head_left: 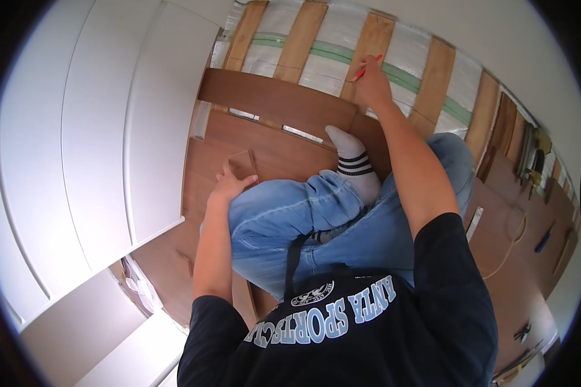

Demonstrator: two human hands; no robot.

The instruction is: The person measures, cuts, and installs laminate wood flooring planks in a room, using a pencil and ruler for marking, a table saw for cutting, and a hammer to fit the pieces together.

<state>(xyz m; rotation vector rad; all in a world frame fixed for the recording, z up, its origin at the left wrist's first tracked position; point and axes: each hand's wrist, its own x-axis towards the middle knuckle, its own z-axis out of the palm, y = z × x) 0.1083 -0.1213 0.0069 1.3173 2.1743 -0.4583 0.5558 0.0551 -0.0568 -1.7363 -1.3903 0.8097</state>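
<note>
I see the right hand [375, 87] gripping a red writing tool [359, 75] over a batten [372, 35], pinched probably for tip control; left hand [228, 186] grips a small board [241, 162] over planks [279, 155], seemingly steadying it.

Your right hand [373, 84] hides the middle of a red pencil [359, 74] | your left hand [228, 185] masks the near end of a small board [241, 160] | jeans [271, 209] obscure your rear sock [325, 237] | lower edge crops your black shirt [374, 348] | dark tools [523, 333], lower right, remain unidentifiable
</note>
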